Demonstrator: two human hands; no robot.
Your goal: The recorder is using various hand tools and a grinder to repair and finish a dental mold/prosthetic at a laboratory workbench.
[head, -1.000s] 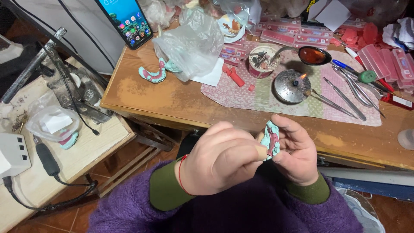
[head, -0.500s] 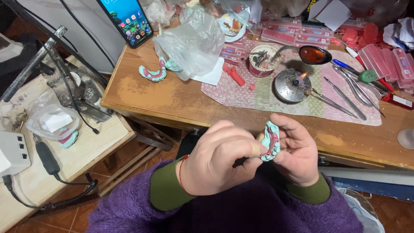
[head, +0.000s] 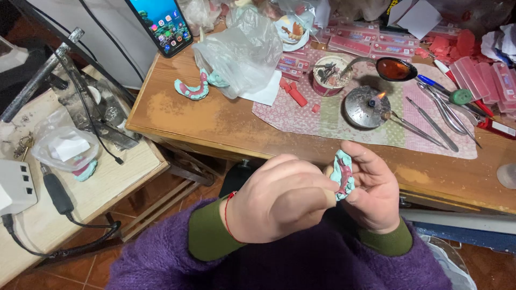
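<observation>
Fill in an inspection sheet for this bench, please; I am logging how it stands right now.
Surface: wooden workbench, partly covered by a patterned cloth mat.
Job's things: teal and pink dental model, pinched by both hands.
Clutter: second dental model, plastic bag, lit burner, metal tools, red wax pieces, phone.
Grips: left hand and right hand shut on the model.
Cables: black cord on the side table.
Surroundings: tiled floor, purple sleeves.
</observation>
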